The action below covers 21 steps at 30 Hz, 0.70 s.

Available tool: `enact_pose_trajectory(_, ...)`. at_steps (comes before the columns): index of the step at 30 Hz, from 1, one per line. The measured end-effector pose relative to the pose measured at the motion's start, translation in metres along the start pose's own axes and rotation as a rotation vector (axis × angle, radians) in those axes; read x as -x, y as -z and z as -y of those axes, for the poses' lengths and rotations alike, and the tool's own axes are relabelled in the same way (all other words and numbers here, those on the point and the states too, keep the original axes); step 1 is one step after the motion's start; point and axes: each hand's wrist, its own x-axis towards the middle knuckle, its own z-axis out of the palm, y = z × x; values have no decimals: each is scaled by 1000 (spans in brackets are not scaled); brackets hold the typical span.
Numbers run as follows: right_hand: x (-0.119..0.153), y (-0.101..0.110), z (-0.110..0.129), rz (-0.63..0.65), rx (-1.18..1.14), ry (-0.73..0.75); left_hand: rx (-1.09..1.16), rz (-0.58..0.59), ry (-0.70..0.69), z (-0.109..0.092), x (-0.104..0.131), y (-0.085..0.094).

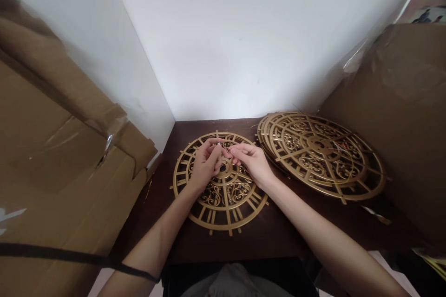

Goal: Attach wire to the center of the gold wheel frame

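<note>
On the dark brown tabletop, a gold openwork Roman-numeral clock dial lies flat, its ring and scrollwork apparently whole; finger work above its hub seems under way, and how much is left cannot be told. The left hand, toward the dial's 11 o'clock, and the right hand, toward its 2 o'clock, have curled, narrowed fingers with tips close together; whether they pinch something small is unclear. Similar dials are stacked at 2 o'clock; a white wall rises at 12.
</note>
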Motion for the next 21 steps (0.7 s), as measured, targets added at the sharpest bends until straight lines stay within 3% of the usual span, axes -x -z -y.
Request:
enact_pose_trajectory(7, 1, -3, 2, -17, 27, 13, -53, 26, 42, 0, 1, -1)
enact_pose_trajectory(13, 4, -4, 2, -2, 131, 42, -121, -63, -58, 2, 0, 0)
enact_pose_trajectory(21, 6, -5, 1, 4, 181, 67, -138, -82, -104, 4, -1, 1)
